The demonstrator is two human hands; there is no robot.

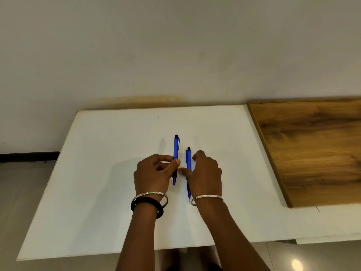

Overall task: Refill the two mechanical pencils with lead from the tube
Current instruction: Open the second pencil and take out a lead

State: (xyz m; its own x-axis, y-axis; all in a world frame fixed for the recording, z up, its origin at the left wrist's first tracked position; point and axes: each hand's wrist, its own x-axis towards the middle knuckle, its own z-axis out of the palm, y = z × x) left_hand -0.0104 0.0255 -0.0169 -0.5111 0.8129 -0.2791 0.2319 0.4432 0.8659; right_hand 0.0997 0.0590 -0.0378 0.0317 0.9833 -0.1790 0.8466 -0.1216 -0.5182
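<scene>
Early step, apparently: left hand [154, 173] is pinching the farther blue plastic mechanical pencil [176, 149], right hand [205, 173] is pinching the nearer blue pencil [188, 159], both grips narrow, on the white bench [93, 173]; next move is likely calling for the unseen lead tube.

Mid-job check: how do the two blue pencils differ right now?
The left pencil sits farther from the person than the right pencil. The left hand pinches the left pencil, leaving most showing; the right hand covers the right pencil's middle. Both are blue with black caps, roughly parallel.
</scene>
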